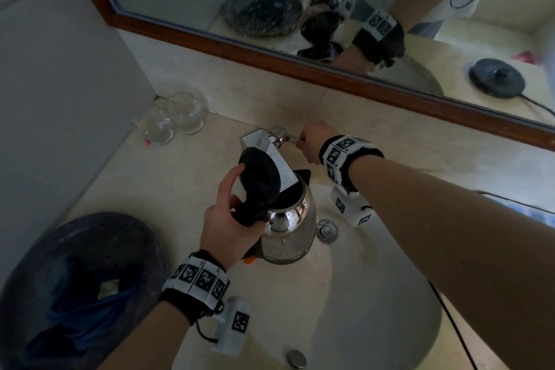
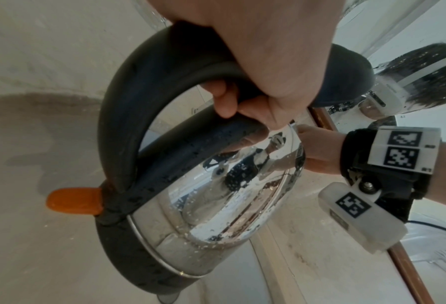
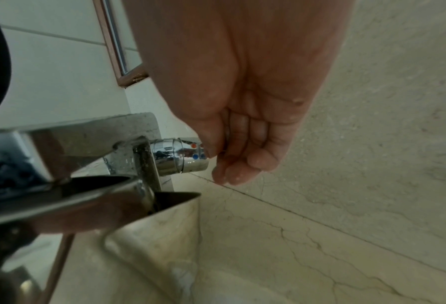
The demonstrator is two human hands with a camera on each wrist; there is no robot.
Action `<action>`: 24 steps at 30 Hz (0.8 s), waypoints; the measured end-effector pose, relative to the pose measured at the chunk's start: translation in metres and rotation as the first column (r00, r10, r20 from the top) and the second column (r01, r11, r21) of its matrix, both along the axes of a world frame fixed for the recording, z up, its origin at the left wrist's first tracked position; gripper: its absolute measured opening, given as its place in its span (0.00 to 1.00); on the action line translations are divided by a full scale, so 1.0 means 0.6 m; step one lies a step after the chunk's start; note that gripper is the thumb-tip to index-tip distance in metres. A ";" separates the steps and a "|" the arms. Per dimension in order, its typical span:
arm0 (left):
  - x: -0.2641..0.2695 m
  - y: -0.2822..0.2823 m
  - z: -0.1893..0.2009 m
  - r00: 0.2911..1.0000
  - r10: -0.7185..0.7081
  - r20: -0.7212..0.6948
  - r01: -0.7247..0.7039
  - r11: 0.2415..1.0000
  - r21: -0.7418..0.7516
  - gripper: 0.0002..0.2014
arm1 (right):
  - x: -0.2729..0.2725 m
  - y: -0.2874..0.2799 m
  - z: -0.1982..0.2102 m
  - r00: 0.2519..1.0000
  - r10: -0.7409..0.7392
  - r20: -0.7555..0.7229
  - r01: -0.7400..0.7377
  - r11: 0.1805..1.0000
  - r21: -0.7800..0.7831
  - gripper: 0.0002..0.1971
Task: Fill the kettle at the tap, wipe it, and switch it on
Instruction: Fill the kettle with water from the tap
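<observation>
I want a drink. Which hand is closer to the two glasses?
Left. The left hand holds the kettle handle, nearer the glasses; the right hand is at the tap handle, farther right.

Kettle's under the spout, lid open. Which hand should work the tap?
Right. The right hand is already at the tap handle, fingers curled by it. The left hand grips the kettle by its handle.

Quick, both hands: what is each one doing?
Left hand: grips the kettle by its handle.
Right hand: fingers curled on the tap handle.
</observation>
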State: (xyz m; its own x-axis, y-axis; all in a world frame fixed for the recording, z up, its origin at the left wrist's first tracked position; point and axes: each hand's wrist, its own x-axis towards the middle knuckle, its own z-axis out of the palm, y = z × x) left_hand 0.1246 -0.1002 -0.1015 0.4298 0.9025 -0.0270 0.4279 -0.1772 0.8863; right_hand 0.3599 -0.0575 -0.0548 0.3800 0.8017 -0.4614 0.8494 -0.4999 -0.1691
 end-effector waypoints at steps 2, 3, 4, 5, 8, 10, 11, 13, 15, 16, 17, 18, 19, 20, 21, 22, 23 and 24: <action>-0.001 0.000 -0.001 1.000 0.003 0.002 -0.003 1.000 -0.003 0.50 | 0.000 -0.001 0.000 1.000 -0.003 0.003 0.003 1.000 0.004 0.14; -0.001 0.000 -0.002 1.000 0.005 0.003 -0.005 1.000 -0.003 0.50 | 0.000 -0.001 0.000 1.000 -0.002 0.005 0.002 1.000 0.005 0.14; -0.001 0.000 -0.002 1.000 0.006 0.004 -0.006 1.000 -0.003 0.50 | 0.000 -0.001 0.001 1.000 0.000 0.005 0.000 1.000 0.003 0.14; -0.001 0.000 -0.003 1.000 0.005 0.002 -0.005 1.000 -0.005 0.49 | 0.000 0.000 0.001 1.000 0.002 0.000 -0.002 1.000 -0.006 0.14; 0.000 -0.001 -0.005 1.000 0.008 -0.002 -0.008 1.000 -0.017 0.48 | -0.001 0.001 0.002 1.000 -0.002 -0.015 0.001 1.000 -0.026 0.15; 0.001 -0.001 -0.006 1.000 0.006 0.000 -0.006 1.000 -0.012 0.47 | -0.002 0.002 0.002 1.000 -0.005 -0.015 0.005 1.000 -0.018 0.15; 0.001 -0.001 -0.006 1.000 0.003 -0.001 -0.003 1.000 -0.007 0.47 | -0.002 0.002 0.002 1.000 -0.006 -0.014 0.006 1.000 -0.013 0.14; 0.001 0.000 -0.007 1.000 0.000 -0.002 0.000 1.000 -0.005 0.48 | -0.002 0.000 0.002 1.000 -0.017 -0.019 0.017 1.000 -0.003 0.14; 0.000 0.000 -0.008 1.000 0.001 -0.001 -0.001 1.000 -0.007 0.48 | -0.003 -0.001 0.001 0.999 -0.023 -0.022 0.023 1.000 0.001 0.15; 0.001 -0.001 -0.008 1.000 0.002 0.000 -0.002 1.000 -0.006 0.48 | -0.003 -0.001 0.001 0.999 -0.024 -0.022 0.024 1.000 0.002 0.15; 0.000 -0.001 -0.008 1.000 0.003 0.002 -0.003 1.000 -0.005 0.48 | -0.003 -0.001 0.001 0.999 -0.025 -0.022 0.025 1.000 0.004 0.15; 0.001 -0.001 -0.008 1.000 0.004 0.004 -0.004 1.000 -0.007 0.48 | -0.003 -0.001 0.001 0.999 -0.028 -0.023 0.028 1.000 0.009 0.14; 0.000 -0.001 -0.008 1.000 0.004 0.005 -0.004 1.000 -0.011 0.48 | -0.004 -0.002 0.001 0.999 -0.034 -0.026 0.034 0.999 0.014 0.14; 0.000 0.000 -0.008 1.000 0.006 0.004 -0.006 1.000 -0.013 0.48 | -0.003 -0.001 0.001 0.999 -0.036 -0.028 0.037 0.999 0.019 0.14; 0.000 0.000 -0.008 1.000 0.006 0.000 -0.006 1.000 -0.013 0.48 | -0.003 -0.002 0.001 0.999 -0.039 -0.031 0.040 0.999 0.023 0.13; 0.000 0.000 -0.008 1.000 0.005 -0.003 -0.005 1.000 -0.013 0.49 | -0.003 -0.002 0.000 0.998 -0.043 -0.035 0.044 0.999 0.028 0.13; 0.000 0.000 -0.008 1.000 0.005 -0.003 -0.005 1.000 -0.015 0.49 | -0.003 -0.002 -0.001 0.998 -0.046 -0.040 0.048 0.998 0.034 0.13; 0.000 0.000 -0.008 1.000 0.005 -0.002 -0.005 1.000 -0.021 0.49 | -0.003 -0.003 -0.002 0.998 -0.046 -0.044 0.048 0.998 0.037 0.12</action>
